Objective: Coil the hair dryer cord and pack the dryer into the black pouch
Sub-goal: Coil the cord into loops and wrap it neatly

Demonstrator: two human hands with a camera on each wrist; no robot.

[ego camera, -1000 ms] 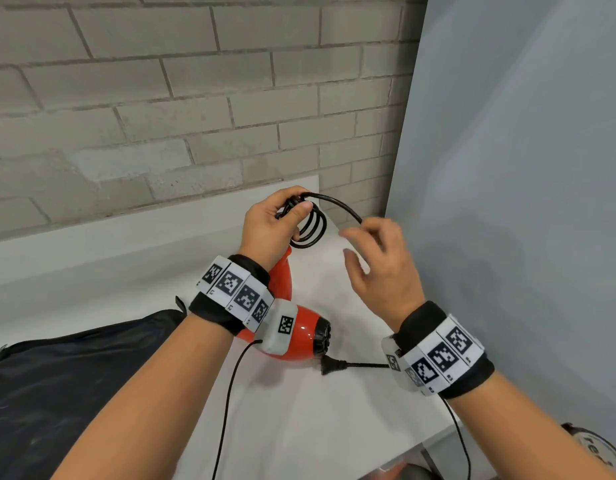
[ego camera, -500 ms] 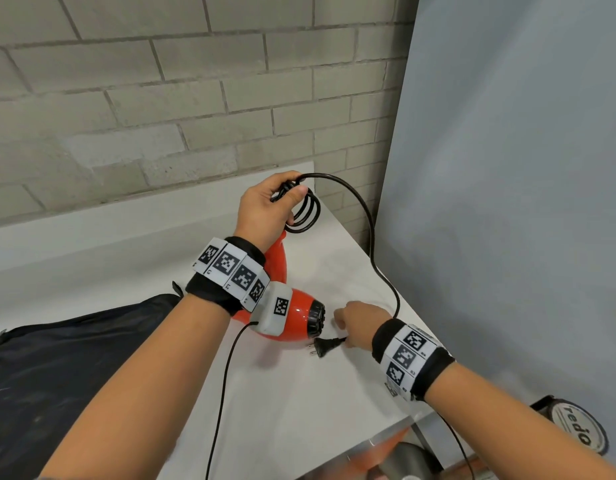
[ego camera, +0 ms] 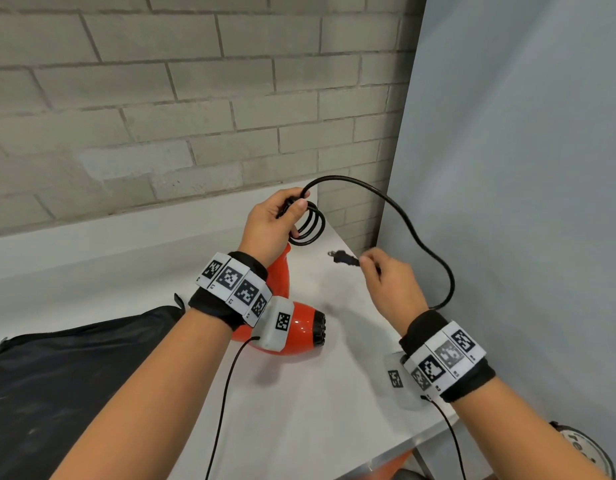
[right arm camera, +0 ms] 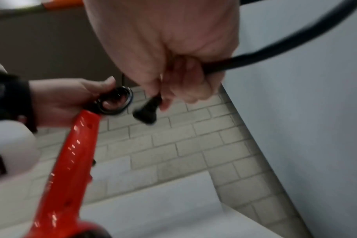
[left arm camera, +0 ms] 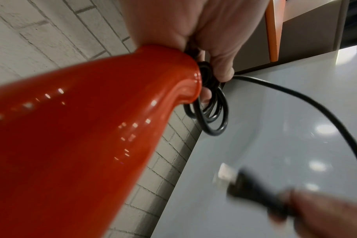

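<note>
Glossy red plastic, the hair dryer [ego camera: 296, 332] rests on my white bench [ego camera: 299, 403], handle up. My left hand [ego camera: 270, 226] clamps its fingers on the round loops of smooth black cord [ego camera: 308, 225] at the handle end. My right hand [ego camera: 391, 289] pinches the plug [ego camera: 344, 258]. The matte black pouch [ego camera: 67, 368] lies flat, leftward.

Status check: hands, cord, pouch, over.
Left hand grips coiled cord at dryer handle. Right hand pinches plug; last loop loose. Pouch unpacked.
</note>
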